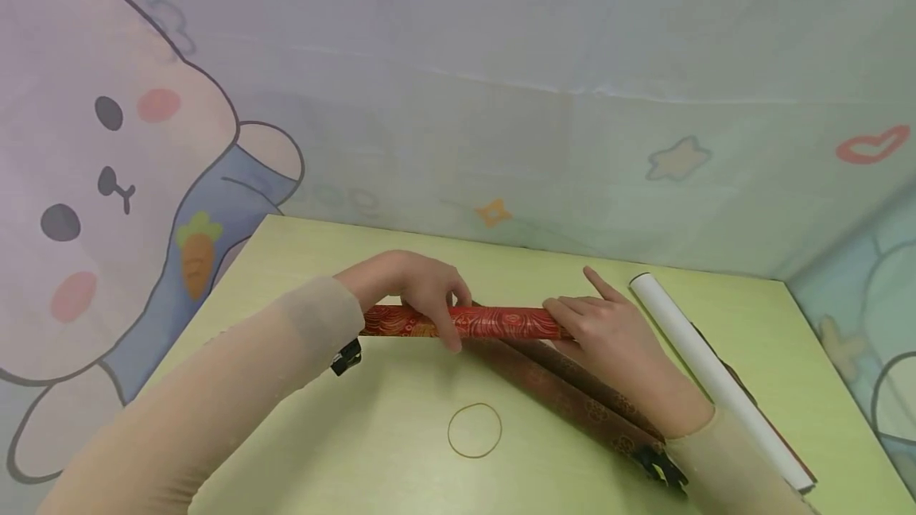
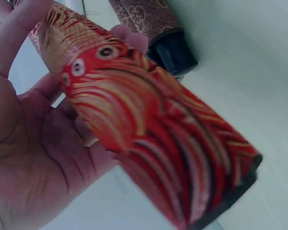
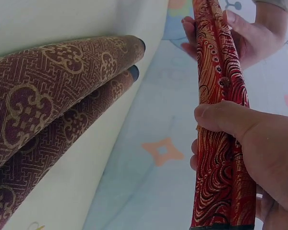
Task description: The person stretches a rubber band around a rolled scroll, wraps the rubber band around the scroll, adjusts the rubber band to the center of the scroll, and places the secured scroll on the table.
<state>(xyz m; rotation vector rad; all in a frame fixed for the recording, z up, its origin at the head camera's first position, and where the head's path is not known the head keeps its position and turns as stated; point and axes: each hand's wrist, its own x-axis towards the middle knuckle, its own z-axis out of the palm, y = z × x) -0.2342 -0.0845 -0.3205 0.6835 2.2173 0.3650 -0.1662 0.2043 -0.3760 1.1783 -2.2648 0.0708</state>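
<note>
A red brocade scroll point(image 1: 511, 323) with gold and dark swirls is held level above the table in the head view. Its two rolled halves lie side by side in the right wrist view, with a dark edge at the near end. My left hand point(image 1: 429, 292) grips it left of its middle, thumb in front and fingers behind. At the right end my right hand point(image 1: 604, 332) holds it, thumb point(image 3: 221, 117) across the rolls and little finger raised. Below lies a brown patterned scroll point(image 1: 554, 400), also two rolls with black ends, partly hidden by my right arm.
A thin yellow rubber band point(image 1: 475, 458) lies on the pale green table point(image 1: 322, 435) in front of the hands. At the right, a white roll point(image 1: 716, 376) with dark ends slants toward the near edge. A cartoon-printed cloth point(image 1: 501, 141) hangs behind the table.
</note>
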